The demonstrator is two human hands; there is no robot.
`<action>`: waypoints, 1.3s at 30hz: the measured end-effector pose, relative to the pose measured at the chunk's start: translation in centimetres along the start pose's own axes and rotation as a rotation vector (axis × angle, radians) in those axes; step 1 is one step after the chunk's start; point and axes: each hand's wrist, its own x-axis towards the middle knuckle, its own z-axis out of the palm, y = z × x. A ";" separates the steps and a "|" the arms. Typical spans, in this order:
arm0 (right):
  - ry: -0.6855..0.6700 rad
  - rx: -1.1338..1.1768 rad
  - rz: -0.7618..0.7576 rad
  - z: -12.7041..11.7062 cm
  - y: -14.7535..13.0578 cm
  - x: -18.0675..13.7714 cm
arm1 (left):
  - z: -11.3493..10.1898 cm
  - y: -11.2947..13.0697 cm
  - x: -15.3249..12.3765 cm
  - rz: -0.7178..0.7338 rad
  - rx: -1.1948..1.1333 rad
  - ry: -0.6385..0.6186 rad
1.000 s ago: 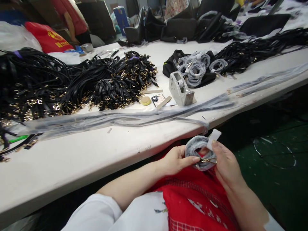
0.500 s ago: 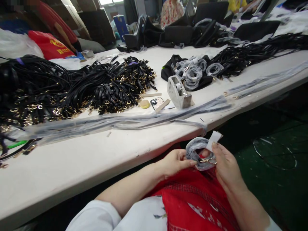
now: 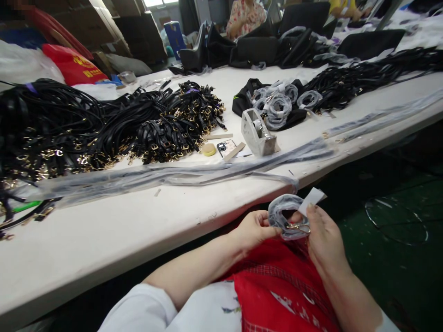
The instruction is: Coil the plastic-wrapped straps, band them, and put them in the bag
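Observation:
Above my lap hangs a coiled bag strap (image 3: 278, 210), wrapped in clear plastic with a gold clasp (image 3: 298, 227) on its lower right side. My left hand (image 3: 256, 229) pinches the coil's left edge between thumb and fingers. On the other side, my right hand (image 3: 325, 237) is closed, thumb on a white paper-like strip (image 3: 310, 200) that sticks up from the coil. Some right fingers are behind the coil and partly hidden. A red apron (image 3: 277, 290) lies beneath both hands.
Long plastic-wrapped straps (image 3: 221, 168) run along the white table (image 3: 138, 235). Behind them are a tape dispenser (image 3: 256, 133), a phone (image 3: 225, 147) and a heap of black straps (image 3: 138, 124). Wrapped coils (image 3: 278, 106) lie farther right. Co-workers (image 3: 245, 20) are across the table.
The coil has tilted and risen slightly, and the white strip leans more to the right. Both hands keep their hold. At the far left, a person's arm has shifted.

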 end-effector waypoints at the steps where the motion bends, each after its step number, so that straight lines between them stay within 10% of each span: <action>1: -0.005 0.023 0.035 0.1 0.0 0.1 | -0.1 0.0 -0.1 -0.008 0.001 -0.004; 11: -0.030 0.130 0.212 0.2 -1.5 0.1 | -0.3 1.1 -0.4 -0.029 0.059 -0.136; 18: -0.108 -0.051 0.111 -0.7 0.6 -0.4 | -0.6 1.7 0.1 0.294 0.362 0.063; 28: -0.172 -0.123 0.105 -0.4 -0.2 -0.4 | -1.6 1.4 0.5 0.182 0.319 0.112; 35: -0.299 -0.261 0.062 -0.2 -0.2 -0.8 | -0.3 3.1 -0.7 0.475 0.833 -0.055; 39: -0.227 -0.456 -0.074 0.1 0.0 -1.1 | 0.4 2.2 -0.5 0.562 0.965 0.076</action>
